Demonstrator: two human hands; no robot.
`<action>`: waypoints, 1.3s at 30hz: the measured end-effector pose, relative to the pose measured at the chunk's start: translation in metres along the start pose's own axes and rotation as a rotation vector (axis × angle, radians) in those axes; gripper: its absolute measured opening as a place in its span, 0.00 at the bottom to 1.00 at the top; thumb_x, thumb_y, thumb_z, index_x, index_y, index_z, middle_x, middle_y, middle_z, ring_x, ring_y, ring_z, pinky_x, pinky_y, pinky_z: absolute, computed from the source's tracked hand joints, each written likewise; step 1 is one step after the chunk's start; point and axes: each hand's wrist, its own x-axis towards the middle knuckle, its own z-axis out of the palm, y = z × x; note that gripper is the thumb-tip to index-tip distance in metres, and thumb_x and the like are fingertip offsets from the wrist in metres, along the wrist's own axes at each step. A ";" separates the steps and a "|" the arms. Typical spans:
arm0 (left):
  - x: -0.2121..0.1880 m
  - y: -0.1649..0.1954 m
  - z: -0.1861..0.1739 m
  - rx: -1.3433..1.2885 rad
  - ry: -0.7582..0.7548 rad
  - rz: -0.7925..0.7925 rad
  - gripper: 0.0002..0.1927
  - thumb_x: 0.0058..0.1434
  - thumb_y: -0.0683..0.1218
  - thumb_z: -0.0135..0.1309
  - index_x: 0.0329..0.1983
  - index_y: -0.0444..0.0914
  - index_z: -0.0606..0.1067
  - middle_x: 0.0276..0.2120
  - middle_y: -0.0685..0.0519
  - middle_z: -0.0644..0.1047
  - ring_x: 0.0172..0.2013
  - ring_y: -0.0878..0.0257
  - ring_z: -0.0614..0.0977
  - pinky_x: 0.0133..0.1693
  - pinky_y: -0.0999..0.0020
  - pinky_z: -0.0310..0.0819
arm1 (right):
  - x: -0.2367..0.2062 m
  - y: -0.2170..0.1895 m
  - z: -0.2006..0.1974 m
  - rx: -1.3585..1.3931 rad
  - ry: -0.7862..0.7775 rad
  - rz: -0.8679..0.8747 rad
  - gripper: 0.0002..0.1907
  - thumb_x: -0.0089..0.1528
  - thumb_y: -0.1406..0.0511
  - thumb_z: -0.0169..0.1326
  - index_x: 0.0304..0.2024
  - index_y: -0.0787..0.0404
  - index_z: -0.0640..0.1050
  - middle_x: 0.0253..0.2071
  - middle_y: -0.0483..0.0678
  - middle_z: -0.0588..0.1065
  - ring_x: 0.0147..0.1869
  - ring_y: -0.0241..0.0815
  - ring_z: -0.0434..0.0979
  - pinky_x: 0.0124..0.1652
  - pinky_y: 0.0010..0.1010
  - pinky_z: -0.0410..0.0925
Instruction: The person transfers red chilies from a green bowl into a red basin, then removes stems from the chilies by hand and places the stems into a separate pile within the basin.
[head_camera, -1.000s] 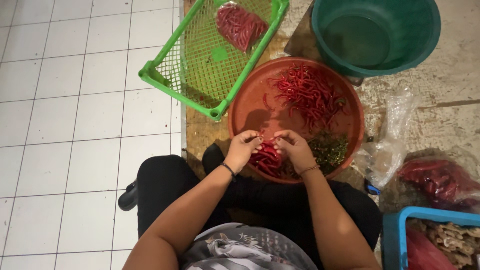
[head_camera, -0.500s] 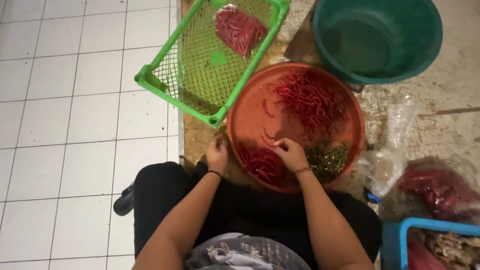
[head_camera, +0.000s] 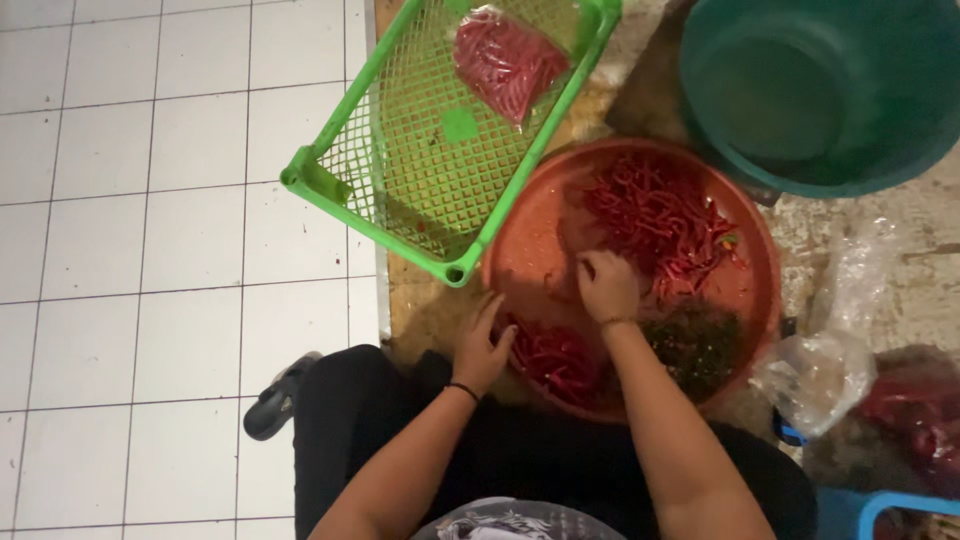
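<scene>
Red chillies (head_camera: 655, 220) lie heaped at the far side of a round orange-brown basin (head_camera: 530, 250) that sits on the floor right against the seated person's knees, close enough that both arms reach it without stretching. The right hand (head_camera: 605, 285) is over the middle of the basin at the near edge of that heap, its fingers curled down and closed as if pinching a chilli, though what they hold is hidden. The left hand (head_camera: 483, 345) rests on the near rim with fingers loosely spread, apparently steadying the basin. Just beside it lies a smaller pile of chillies (head_camera: 555, 360), apart from a dark mound of stems (head_camera: 695, 345), which suggests sorting. A green mesh crate (head_camera: 420, 170) overlaps the rim, holding a bagged batch of chillies (head_camera: 510, 60).
</scene>
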 end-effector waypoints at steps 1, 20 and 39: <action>-0.001 0.000 0.001 -0.024 -0.007 -0.011 0.30 0.62 0.46 0.60 0.67 0.39 0.69 0.67 0.43 0.69 0.66 0.44 0.70 0.65 0.54 0.63 | 0.004 -0.002 0.002 -0.074 0.006 -0.027 0.10 0.62 0.63 0.58 0.44 0.59 0.83 0.44 0.53 0.80 0.48 0.57 0.77 0.48 0.46 0.71; 0.005 0.009 0.009 -0.137 -0.002 -0.014 0.29 0.63 0.44 0.59 0.68 0.37 0.69 0.68 0.42 0.67 0.67 0.44 0.69 0.65 0.55 0.63 | -0.017 -0.003 -0.009 -0.143 -0.131 -0.050 0.07 0.61 0.63 0.58 0.39 0.53 0.84 0.40 0.47 0.80 0.49 0.52 0.78 0.48 0.46 0.70; -0.033 0.018 -0.005 0.215 -0.105 0.130 0.32 0.61 0.51 0.60 0.69 0.44 0.68 0.73 0.42 0.60 0.69 0.40 0.62 0.65 0.46 0.57 | -0.030 0.104 -0.104 -0.197 0.258 0.182 0.08 0.61 0.62 0.61 0.40 0.56 0.85 0.40 0.54 0.81 0.46 0.57 0.79 0.48 0.45 0.72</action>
